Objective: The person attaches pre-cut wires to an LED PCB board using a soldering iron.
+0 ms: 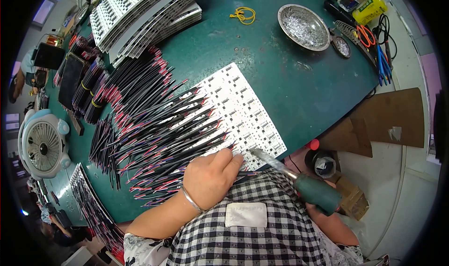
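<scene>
A white circuit board panel (243, 111) lies on the green table, with many short black cables (173, 125) with red and white ends set in rows across its left part. My left hand (211, 174), with a silver bangle at the wrist, is closed at the near edge of the panel. Its fingers pinch a black cable (249, 173), whose end shows to the right of the hand. My right hand (320, 214), partly hidden, grips the green handle of a soldering iron (290, 172). The metal tip of the iron is over the panel, just right of my left fingertips.
Stacked panels (145, 18) rise at the back left above piled cables. A metal bowl (304, 27) of silvery bits and a yellow bottle (369, 8) stand back right. A fan (44, 144) is at far left; a bin (322, 163) stands below the table's right edge.
</scene>
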{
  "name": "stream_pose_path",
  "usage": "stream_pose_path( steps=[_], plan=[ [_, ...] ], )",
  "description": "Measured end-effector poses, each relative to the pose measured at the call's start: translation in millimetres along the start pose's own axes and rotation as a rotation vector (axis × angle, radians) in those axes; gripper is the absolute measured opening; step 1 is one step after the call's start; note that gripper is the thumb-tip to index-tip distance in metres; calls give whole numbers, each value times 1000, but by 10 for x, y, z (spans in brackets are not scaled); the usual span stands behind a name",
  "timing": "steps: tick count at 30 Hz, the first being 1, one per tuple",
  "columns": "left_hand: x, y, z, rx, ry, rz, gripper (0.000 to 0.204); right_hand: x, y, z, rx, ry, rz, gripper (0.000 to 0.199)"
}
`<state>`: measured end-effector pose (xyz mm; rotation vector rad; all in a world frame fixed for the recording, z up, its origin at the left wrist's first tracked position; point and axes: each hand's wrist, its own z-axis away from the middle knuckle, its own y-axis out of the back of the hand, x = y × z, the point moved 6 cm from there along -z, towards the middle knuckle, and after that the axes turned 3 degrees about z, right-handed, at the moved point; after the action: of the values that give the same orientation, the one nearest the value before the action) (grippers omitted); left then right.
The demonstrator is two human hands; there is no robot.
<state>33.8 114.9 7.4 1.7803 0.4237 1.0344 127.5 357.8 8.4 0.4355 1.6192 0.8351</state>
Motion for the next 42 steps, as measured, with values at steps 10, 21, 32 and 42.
stream_pose_path(
  steps=[10,21,32,42],
  plan=[
    [88,259,-17,241,-233,170,34,241,-115,281,176,-426,-735,62],
    [97,9,91,-71,-91,72,36,337,-145,584,55,-526,-669,34],
    [121,-112,143,35,-116,62,25,291,-114,533,111,-153,-208,26],
    [105,-116,146,24,-105,62,26,153,-66,296,71,-236,-317,27]
  ],
)
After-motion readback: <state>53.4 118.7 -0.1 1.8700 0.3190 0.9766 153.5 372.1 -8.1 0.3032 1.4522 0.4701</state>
